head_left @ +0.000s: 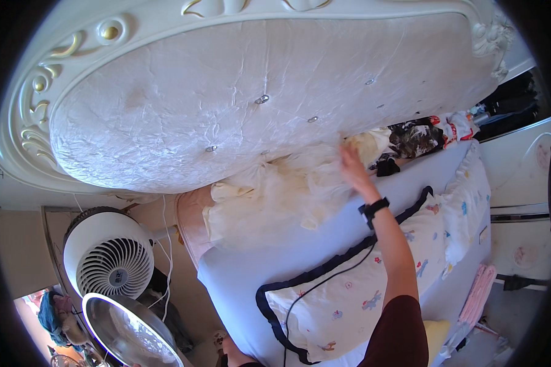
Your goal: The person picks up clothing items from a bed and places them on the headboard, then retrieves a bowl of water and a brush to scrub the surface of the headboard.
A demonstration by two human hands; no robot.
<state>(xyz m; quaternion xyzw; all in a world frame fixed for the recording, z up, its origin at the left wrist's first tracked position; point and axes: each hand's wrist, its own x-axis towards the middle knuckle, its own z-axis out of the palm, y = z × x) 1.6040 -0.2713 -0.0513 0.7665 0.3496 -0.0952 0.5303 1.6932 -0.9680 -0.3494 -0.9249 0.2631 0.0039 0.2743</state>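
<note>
My right hand reaches far across the bed, with a black band on its wrist. It is at the right end of a crumpled cream garment of sheer fabric, which lies along the foot of the padded headboard. Motion blurs its fingers, so their grip does not show. My left hand is low at the lower edge, beside the bed's near left side. Only part of it is in view, and what its fingers do cannot be made out.
A white round fan stands left of the bed, above a shiny metal basin. A print pillow with dark trim and a black cable lie on the pale sheet. Dark patterned clothes are bunched at the far right.
</note>
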